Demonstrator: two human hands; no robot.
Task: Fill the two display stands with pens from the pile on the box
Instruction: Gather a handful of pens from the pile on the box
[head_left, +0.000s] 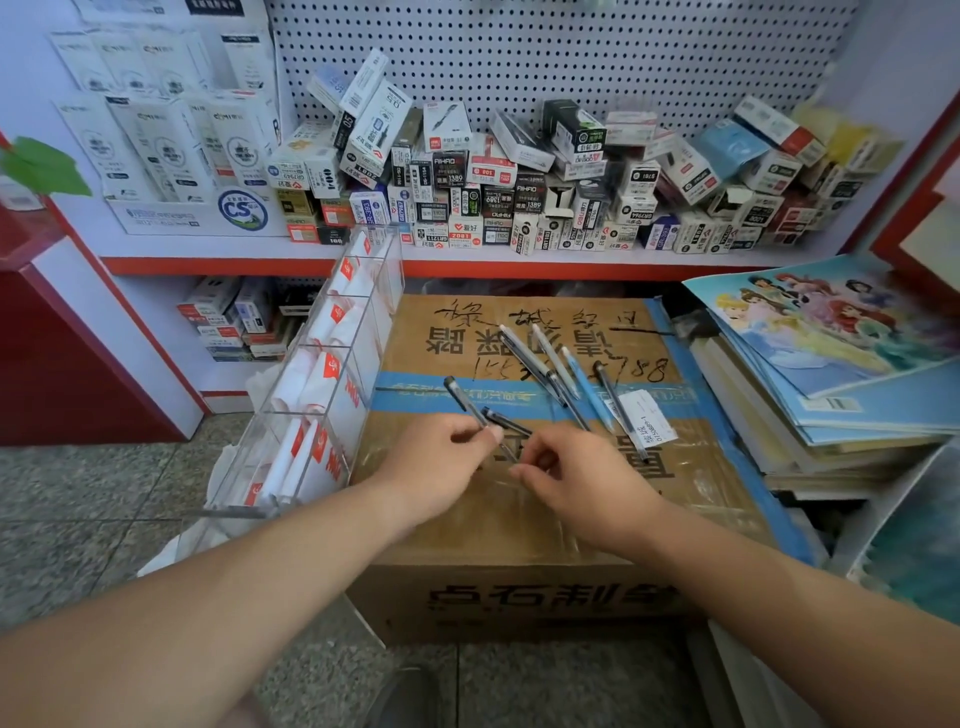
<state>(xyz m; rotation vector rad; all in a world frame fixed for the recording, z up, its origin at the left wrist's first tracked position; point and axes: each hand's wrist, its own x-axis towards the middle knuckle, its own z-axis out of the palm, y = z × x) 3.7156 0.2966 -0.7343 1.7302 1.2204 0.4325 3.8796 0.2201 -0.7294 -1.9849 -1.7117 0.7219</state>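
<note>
Head view: display stand (358, 322) judged unfilled; loose pens (561, 369) left on box (519, 519). Dark pen (460, 397) pinched in fingers of left hand (441, 462); second pen (506, 422) pinched by right hand (576, 473).

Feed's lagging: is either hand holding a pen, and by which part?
The left hand pinches a dark pen near its lower end; the right hand seems to pinch a second dark pen by its near end.

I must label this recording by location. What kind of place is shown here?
Most likely a stationery shop: a shelf below a pegboard is crowded with small pen boxes, a clear display stand stands beside the cardboard box, and picture books are stacked at the right.
</note>
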